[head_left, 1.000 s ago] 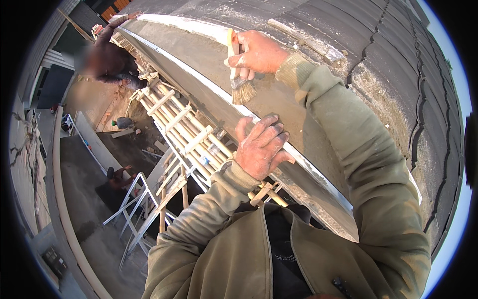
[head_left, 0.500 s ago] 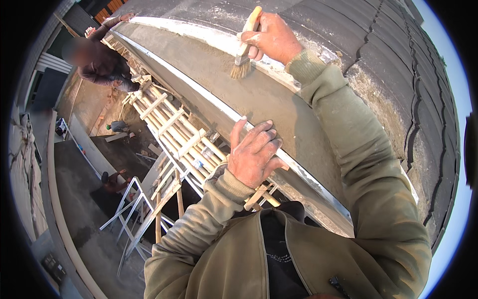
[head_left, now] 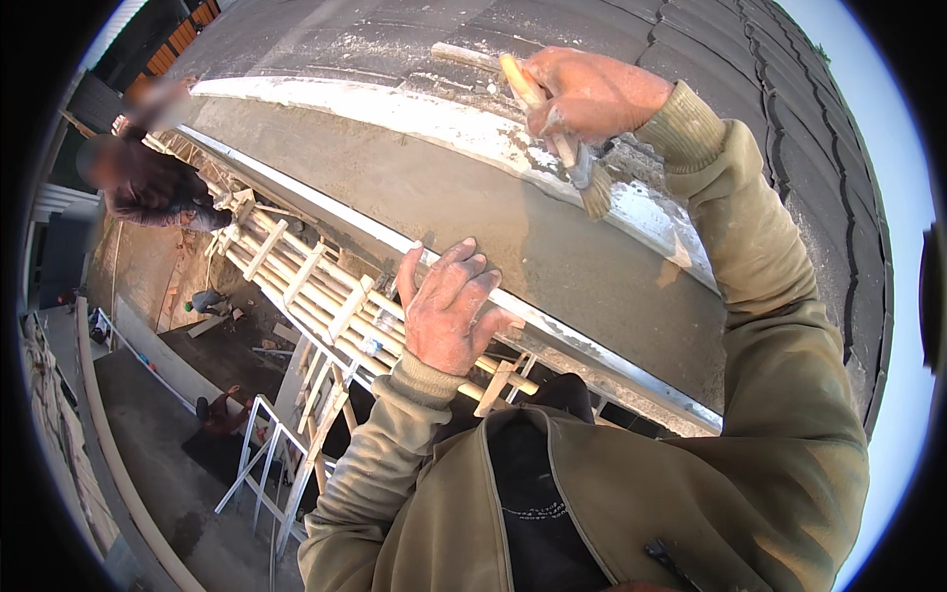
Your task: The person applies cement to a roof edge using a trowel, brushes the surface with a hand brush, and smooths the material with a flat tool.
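Paintbrush at one o'clock — your right hand grips it, fingers closed, bristles by the white band. Your left hand near centre — fingers spread open at the pale edge strip.

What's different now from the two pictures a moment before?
The right hand has moved the brush rightward, from over the grey strip to the white band by the roof tiles; its handle leans further left. Nothing was picked up or let go. The left hand stays at the pale edging.
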Tool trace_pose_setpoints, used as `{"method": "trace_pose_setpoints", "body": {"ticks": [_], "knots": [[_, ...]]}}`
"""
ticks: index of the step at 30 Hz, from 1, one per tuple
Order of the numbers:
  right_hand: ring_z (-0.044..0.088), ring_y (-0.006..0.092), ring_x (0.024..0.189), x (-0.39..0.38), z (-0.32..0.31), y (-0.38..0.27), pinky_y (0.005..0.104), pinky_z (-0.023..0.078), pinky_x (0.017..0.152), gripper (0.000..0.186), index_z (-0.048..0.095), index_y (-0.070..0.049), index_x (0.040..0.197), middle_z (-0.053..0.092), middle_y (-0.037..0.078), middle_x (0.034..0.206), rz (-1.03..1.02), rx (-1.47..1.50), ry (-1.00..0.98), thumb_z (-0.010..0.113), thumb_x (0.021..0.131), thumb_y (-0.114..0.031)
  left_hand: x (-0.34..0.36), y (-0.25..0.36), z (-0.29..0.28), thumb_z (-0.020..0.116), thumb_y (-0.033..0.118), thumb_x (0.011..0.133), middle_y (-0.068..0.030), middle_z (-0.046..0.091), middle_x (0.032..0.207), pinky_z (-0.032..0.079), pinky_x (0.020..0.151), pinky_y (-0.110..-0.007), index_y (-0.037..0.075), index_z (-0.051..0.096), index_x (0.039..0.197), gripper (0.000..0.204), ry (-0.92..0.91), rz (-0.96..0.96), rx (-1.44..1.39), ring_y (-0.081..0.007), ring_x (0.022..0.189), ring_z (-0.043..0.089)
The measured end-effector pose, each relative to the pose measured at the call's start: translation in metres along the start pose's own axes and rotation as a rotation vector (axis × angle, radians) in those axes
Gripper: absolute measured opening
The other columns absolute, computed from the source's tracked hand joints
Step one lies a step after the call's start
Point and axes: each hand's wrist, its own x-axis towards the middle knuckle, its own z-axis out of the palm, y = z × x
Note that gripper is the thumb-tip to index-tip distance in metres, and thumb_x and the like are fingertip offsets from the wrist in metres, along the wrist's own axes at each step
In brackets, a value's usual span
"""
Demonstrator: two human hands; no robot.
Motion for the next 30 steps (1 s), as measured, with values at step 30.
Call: {"method": "trace_pose_setpoints", "body": {"ticks": [30], "knots": [[0.072, 0.0171, 0.089, -0.19, 0.024, 0.122, 0.0316, 0.06, 0.078, 0.018, 0.07, -0.004, 0.114, 0.076, 0.014, 0.112, -0.165, 0.506, 0.873, 0.062, 0.105, -0.018, 0.007, -0.007, 0.001, 0.088, 0.052, 0.078, -0.005, 0.073, 0.117, 0.025, 0.124, -0.056, 0.015, 0.075, 0.11, 0.051, -0.078, 0.1, 0.087, -0.027, 0.13, 0.065]]}}
